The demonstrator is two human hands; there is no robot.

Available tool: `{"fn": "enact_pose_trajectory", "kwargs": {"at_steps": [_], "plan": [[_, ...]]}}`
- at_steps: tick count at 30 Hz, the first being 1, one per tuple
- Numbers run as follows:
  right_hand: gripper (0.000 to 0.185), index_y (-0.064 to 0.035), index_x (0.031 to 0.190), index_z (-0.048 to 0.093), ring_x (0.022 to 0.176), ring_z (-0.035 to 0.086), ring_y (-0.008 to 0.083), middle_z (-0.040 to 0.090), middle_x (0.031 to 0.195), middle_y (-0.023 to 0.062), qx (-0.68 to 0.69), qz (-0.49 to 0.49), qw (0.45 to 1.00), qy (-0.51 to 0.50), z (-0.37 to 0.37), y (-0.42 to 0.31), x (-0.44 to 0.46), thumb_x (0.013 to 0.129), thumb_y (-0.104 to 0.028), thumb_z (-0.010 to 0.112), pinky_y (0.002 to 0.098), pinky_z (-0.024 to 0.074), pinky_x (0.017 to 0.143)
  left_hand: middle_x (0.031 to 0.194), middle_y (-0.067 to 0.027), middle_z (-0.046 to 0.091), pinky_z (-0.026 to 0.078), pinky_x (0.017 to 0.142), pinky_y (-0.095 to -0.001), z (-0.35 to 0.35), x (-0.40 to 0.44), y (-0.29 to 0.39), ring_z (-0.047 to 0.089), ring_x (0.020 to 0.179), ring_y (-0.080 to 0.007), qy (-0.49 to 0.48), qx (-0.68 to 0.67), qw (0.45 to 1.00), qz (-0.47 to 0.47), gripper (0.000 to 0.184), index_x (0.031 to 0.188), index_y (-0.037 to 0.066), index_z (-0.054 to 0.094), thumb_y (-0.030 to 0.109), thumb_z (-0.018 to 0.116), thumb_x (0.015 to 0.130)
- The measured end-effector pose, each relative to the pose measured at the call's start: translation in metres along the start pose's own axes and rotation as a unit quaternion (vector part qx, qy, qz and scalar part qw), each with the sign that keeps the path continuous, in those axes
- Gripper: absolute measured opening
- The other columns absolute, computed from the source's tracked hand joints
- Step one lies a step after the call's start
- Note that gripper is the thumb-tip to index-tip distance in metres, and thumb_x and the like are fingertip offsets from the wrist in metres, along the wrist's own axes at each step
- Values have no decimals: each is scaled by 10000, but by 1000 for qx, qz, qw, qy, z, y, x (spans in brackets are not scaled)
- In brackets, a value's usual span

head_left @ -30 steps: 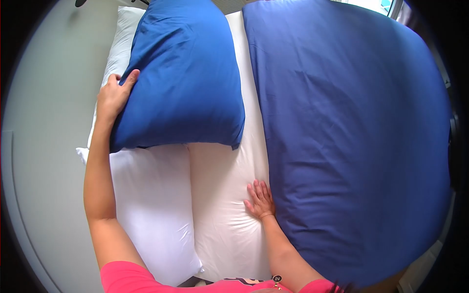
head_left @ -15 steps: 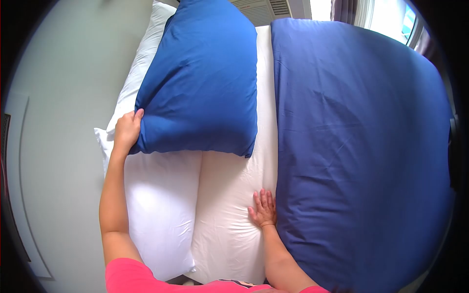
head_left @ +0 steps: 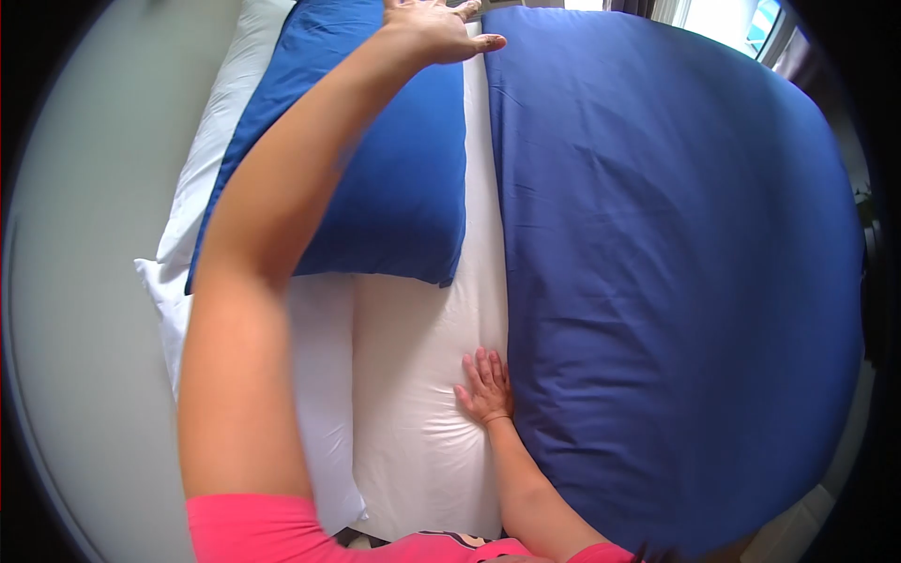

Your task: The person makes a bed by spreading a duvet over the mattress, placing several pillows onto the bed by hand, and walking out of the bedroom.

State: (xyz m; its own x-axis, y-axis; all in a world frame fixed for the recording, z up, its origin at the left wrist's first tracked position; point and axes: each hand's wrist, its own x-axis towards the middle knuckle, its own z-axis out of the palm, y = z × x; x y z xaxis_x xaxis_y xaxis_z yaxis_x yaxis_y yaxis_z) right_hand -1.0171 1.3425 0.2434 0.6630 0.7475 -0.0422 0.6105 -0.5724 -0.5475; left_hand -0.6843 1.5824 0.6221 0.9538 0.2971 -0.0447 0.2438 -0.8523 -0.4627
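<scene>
My left hand [head_left: 434, 30] is stretched out to the far end of the blue pillow [head_left: 404, 178], its thumb and fingers spread with nothing in them. Part of that hand is cut off by the top edge, and whether it touches the pillow I cannot tell. The left forearm crosses over the pillow and hides its middle. Flat on the cream sheet [head_left: 404, 375], with fingers apart, my right hand [head_left: 486, 387] presses wrinkles into the cloth beside the folded edge of the dark blue duvet [head_left: 657, 281]. The blue pillow lies partly over two white pillows.
One white pillow [head_left: 324, 403] lies near me, partly behind my left arm; another white pillow [head_left: 208, 141] shows along the wall [head_left: 103, 235] on the left. The duvet covers the bed's right side. A bright window [head_left: 727, 26] is at the upper right.
My left hand has let go of the blue pillow's near left corner and reached forward and right to its far end. The right hand stays pressed on the sheet. The view has shifted slightly.
</scene>
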Motion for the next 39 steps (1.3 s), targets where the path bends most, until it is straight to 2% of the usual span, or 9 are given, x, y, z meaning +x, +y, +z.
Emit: {"fn": "enact_pose_trajectory", "kwargs": {"at_steps": [2,4,8,19,24,27,31,33,39], "plan": [[643,-254,1366,299,1346,125,239,159,1465,17,11,-7,1000,11,4,1,1,804,-514,469,423,133,1078,1459,-110,174,-76,966,-677,62,46,-19,21,1322,-448,75,79,994,-26,764,1352,263,347,726,339,744],[634,-254,1358,317,1338,149,239,189,1455,21,13,-11,1000,18,4,5,-1,801,-513,473,420,144,1073,1439,-94,239,159,1008,-601,110,38,-39,203,1304,-400,41,166,976,-139,697,1330,299,379,689,418,753],[617,-254,1350,336,1324,183,238,229,1438,20,27,-15,999,33,3,7,3,800,-489,486,409,160,1071,1486,-51,68,-30,998,-645,142,65,-46,5,1326,-443,-84,184,944,-262,759,1370,344,279,692,460,721],[669,-233,1364,308,1333,159,284,189,1455,38,52,-12,998,26,5,5,5,781,-478,524,432,165,1072,1474,-99,114,-17,1007,-623,82,31,-58,63,1339,-400,-64,118,973,-187,765,1390,300,246,731,302,761],[680,-219,1381,266,1339,134,290,148,1465,53,17,-18,1000,17,-9,0,5,792,-464,503,438,151,1083,1472,-137,88,245,928,-662,33,-150,-81,106,1308,-460,-122,101,982,-100,878,1406,297,171,745,430,696],[678,-217,1388,252,1347,113,273,129,1471,44,3,-2,1000,15,-17,-4,6,800,-461,486,431,129,1089,1338,-230,348,496,743,-439,15,-250,-94,590,795,-459,-111,42,988,-96,733,1386,231,246,269,635,766],[694,-210,1400,225,1362,64,241,97,1481,33,2,6,1000,23,-32,-18,0,801,-456,476,432,65,1094,725,-248,600,479,637,-457,49,-286,-124,603,701,-378,130,-133,982,-38,370,1085,41,531,-32,470,728],[688,-194,1395,239,1365,52,232,95,1481,41,3,3,1000,25,-45,-19,-3,803,-446,482,433,54,1095,806,-236,613,462,742,-456,20,-288,-103,600,763,-387,228,-251,940,-40,293,1008,37,598,11,466,747],[433,-42,1206,496,1041,544,323,569,1123,183,258,89,959,-73,-126,-61,-58,837,-263,546,396,406,896,851,-195,635,486,768,-423,58,-289,-130,616,825,-350,145,-249,944,-161,311,1063,73,596,52,480,775]]}}
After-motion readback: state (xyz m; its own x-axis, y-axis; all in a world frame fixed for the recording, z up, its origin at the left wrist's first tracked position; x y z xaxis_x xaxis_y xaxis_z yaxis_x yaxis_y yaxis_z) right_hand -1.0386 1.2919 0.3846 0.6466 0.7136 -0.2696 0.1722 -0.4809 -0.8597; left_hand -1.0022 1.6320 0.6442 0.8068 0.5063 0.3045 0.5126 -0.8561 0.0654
